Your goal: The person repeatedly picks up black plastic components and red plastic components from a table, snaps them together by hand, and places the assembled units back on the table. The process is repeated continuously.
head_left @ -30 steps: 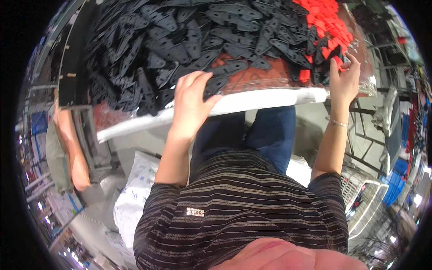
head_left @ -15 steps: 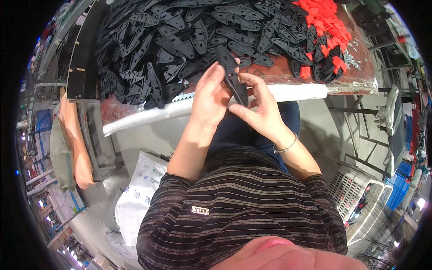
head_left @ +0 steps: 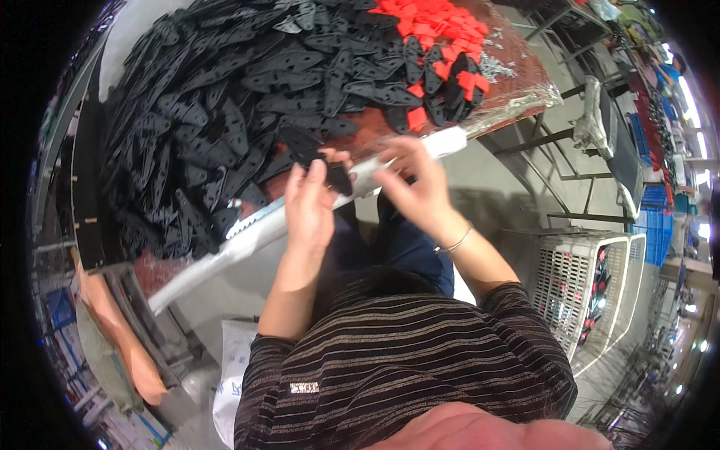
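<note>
A flat black plastic piece (head_left: pixel 339 178), pointed at its ends, is gripped in my left hand (head_left: pixel 309 210) above the near edge of the table. The thumb and fingers close around its lower half, and its far end overlaps the heap behind. To the right, apart from the piece, is my right hand (head_left: pixel 421 191), slightly blurred. Its thumb and fingers are spread and curved, and I see nothing between them. A thin bracelet (head_left: pixel 454 241) circles the right wrist.
A large heap of similar black pieces (head_left: pixel 292 64) covers the reddish table (head_left: pixel 525 64). Red plastic parts (head_left: pixel 442 26) and small metal bits (head_left: pixel 495 66) lie at the far right. White padding (head_left: pixel 259 234) runs along the near edge. A white crate (head_left: pixel 559 300) stands on the right.
The view has swung, so the table appears tilted and shifted left. My right hand has come away from the black piece, which stays in my left hand, now lower.
</note>
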The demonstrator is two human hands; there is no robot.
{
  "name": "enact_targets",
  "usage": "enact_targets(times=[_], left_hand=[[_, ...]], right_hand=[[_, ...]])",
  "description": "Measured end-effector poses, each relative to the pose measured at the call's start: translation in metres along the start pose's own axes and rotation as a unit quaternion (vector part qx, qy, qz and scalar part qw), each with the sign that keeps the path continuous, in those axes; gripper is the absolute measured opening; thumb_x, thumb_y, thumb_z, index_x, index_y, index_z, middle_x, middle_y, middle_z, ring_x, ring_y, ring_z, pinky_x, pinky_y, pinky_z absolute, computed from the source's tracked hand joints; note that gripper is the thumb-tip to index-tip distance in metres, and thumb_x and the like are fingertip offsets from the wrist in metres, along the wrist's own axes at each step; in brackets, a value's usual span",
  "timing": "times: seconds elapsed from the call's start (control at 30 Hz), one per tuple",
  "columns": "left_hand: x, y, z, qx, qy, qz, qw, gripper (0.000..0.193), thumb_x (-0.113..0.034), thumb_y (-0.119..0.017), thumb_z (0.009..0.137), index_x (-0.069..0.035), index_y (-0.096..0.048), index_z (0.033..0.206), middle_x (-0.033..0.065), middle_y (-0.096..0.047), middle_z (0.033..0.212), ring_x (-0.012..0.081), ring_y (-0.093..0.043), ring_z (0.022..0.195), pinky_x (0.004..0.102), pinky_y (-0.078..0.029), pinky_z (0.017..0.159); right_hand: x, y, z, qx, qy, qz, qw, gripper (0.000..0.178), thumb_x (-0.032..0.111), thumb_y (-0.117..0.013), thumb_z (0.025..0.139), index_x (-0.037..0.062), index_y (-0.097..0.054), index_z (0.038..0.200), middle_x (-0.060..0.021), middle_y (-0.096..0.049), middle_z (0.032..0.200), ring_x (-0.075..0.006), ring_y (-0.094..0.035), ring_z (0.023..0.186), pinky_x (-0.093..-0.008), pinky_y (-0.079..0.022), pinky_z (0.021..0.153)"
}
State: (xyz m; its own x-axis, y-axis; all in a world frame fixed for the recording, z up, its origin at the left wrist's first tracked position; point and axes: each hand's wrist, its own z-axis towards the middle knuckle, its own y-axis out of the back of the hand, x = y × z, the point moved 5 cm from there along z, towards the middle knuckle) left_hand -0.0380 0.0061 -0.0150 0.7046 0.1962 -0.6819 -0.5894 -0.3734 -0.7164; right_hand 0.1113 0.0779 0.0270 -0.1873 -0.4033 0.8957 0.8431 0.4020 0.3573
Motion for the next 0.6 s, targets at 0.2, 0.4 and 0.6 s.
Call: enact_targets(times=[0.2, 0.4, 0.6], left_hand=[[0.0, 0.001, 0.021, 0.058, 0.054, 0.071, 0.994, 0.025, -0.02, -0.05, 0.093, 0.0, -0.053, 0.108, 0.013, -0.061, 0.096, 0.0212, -0.063, 0.084, 0.0355, -0.056, 0.068], [0.007, 0.019, 0.03, 0.109, 0.098, -0.009, 0.989, 0.022, -0.018, -0.049, 0.093, -0.002, -0.052, 0.108, 0.0138, -0.06, 0.098, 0.0238, -0.062, 0.088, 0.0403, -0.056, 0.073], [0.006, 0.017, 0.029, 0.104, 0.111, -0.01, 0.988, 0.021, -0.017, -0.047, 0.094, -0.003, -0.052, 0.108, 0.0138, -0.06, 0.098, 0.0238, -0.061, 0.09, 0.0405, -0.055, 0.076]], right_hand=[[-0.076, 0.166, 0.059, -0.261, -0.014, -0.236, 0.936, 0.016, 0.013, -0.065, 0.082, 0.0025, -0.062, 0.094, -0.0051, -0.065, 0.081, -0.0108, -0.061, 0.071, -0.0247, -0.048, 0.065], [-0.159, 0.224, 0.099, -0.219, -0.092, -0.314, 0.919, 0.023, 0.024, -0.065, 0.078, 0.007, -0.067, 0.093, -0.0085, -0.067, 0.085, -0.0215, -0.064, 0.08, -0.0314, -0.048, 0.073], [-0.176, 0.214, 0.12, -0.213, -0.072, -0.347, 0.91, 0.02, 0.023, -0.065, 0.078, 0.0061, -0.068, 0.089, -0.0105, -0.066, 0.084, -0.0249, -0.064, 0.077, -0.034, -0.048, 0.072]])
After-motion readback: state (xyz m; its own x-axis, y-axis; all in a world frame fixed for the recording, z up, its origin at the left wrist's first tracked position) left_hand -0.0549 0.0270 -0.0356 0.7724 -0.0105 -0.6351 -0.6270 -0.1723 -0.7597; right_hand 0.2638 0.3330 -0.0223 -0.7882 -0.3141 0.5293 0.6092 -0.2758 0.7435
